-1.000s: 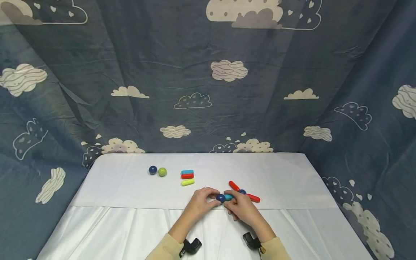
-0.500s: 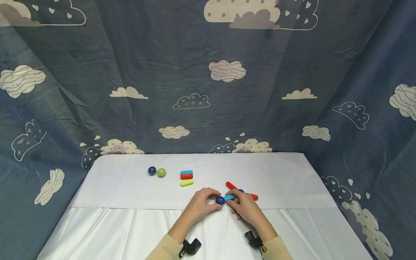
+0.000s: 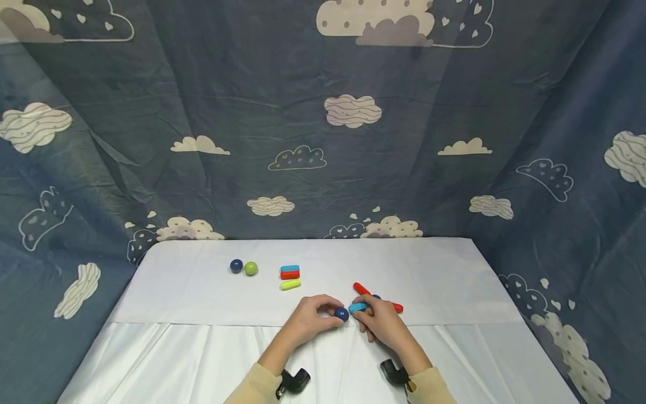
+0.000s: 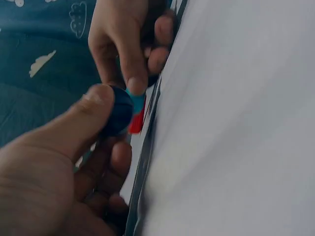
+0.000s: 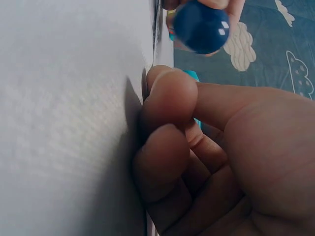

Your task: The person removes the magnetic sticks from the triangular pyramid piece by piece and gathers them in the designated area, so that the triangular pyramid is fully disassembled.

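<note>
In the head view, my left hand pinches a dark blue ball between thumb and fingers. Just right of it, the fingertips of my right hand pinch a light blue rod, its end close to the ball with a small gap. Behind the right hand lie a red rod, another dark blue ball and a second red rod, partly covered by the fingers. Whether the light blue rod joins them is hidden. The left wrist view shows the pinched ball up close.
Farther back on the white table sit a dark blue ball and a green ball, side by side. Right of them lie a light blue rod, a red rod and a yellow-green rod. A patterned dark curtain hangs behind.
The ball in my left hand met the light blue rod's end earlier; now a small gap parts them. The left hand has shifted slightly down; more of the rod shows at the right fingertips.
</note>
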`<act>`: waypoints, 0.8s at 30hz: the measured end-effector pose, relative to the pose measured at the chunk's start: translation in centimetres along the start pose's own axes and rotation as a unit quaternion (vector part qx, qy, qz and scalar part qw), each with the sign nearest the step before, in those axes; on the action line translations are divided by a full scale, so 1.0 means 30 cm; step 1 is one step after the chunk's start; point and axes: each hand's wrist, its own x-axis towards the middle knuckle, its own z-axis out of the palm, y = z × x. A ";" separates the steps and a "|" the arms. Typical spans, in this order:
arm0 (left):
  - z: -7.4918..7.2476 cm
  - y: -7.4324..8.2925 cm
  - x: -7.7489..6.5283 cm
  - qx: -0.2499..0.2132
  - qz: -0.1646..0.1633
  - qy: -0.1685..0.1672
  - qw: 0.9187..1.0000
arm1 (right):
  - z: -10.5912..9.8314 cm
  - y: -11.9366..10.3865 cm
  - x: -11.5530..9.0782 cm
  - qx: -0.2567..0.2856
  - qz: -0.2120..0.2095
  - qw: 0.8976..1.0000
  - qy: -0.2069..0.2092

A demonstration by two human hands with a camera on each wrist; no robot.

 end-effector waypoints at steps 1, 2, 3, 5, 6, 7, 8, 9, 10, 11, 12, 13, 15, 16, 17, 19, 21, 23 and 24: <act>-0.010 0.000 -0.002 -0.009 0.000 0.009 1.000 | 0.000 -0.001 -0.001 0.000 0.003 1.000 -0.001; -0.023 0.000 -0.003 -0.019 -0.001 0.019 1.000 | 0.000 -0.001 -0.002 0.001 0.005 1.000 -0.002; -0.040 0.002 -0.004 -0.026 -0.002 0.032 0.999 | 0.000 -0.002 -0.003 0.002 0.007 1.000 -0.002; -0.083 0.008 -0.005 -0.043 -0.004 0.061 0.997 | -0.002 -0.003 -0.003 0.004 0.009 1.000 -0.002; -0.108 0.011 -0.005 -0.047 -0.005 0.078 0.996 | -0.003 -0.004 -0.002 0.005 0.011 1.000 -0.002; -0.136 0.013 -0.006 -0.052 -0.005 0.093 0.994 | -0.005 -0.004 -0.001 0.006 0.009 1.000 -0.002; -0.164 0.016 -0.007 -0.058 -0.004 0.110 0.992 | -0.007 -0.004 0.000 0.006 0.007 1.000 -0.001; -0.195 0.020 -0.009 -0.064 -0.002 0.126 0.990 | -0.009 -0.003 0.001 0.006 0.006 1.000 0.000; -0.227 0.024 -0.014 -0.070 -0.001 0.141 0.988 | -0.010 -0.002 0.002 0.006 0.004 1.000 0.000; -0.258 0.026 -0.018 -0.069 0.001 0.157 0.985 | -0.012 -0.001 0.003 0.006 0.002 1.000 -0.001; -0.290 0.029 -0.024 -0.068 -0.002 0.174 0.982 | -0.014 0.000 0.004 0.007 0.001 1.000 -0.002; -0.322 0.030 -0.031 -0.065 -0.004 0.193 0.979 | -0.015 0.001 0.004 0.007 -0.001 1.000 -0.003; -0.388 0.028 -0.047 -0.056 -0.025 0.227 0.972 | -0.017 0.002 0.004 0.010 -0.003 1.000 -0.004; -0.420 0.024 -0.057 -0.052 -0.038 0.247 0.967 | -0.017 0.003 0.004 0.011 -0.004 1.000 -0.006; -0.451 0.018 -0.067 -0.051 -0.048 0.266 0.961 | -0.017 0.003 0.003 0.013 -0.005 1.000 -0.006; -0.513 -0.004 -0.090 -0.053 -0.067 0.303 0.949 | -0.015 0.005 0.002 0.018 -0.006 1.000 -0.008; -0.569 -0.037 -0.114 -0.052 -0.080 0.335 0.937 | -0.012 0.006 0.001 0.021 -0.005 1.000 -0.011; -0.618 -0.083 -0.138 -0.042 -0.093 0.358 0.928 | -0.009 0.007 0.000 0.022 -0.002 1.000 -0.013; -0.639 -0.109 -0.149 -0.034 -0.103 0.366 0.924 | -0.009 0.007 0.000 0.023 0.000 1.000 -0.014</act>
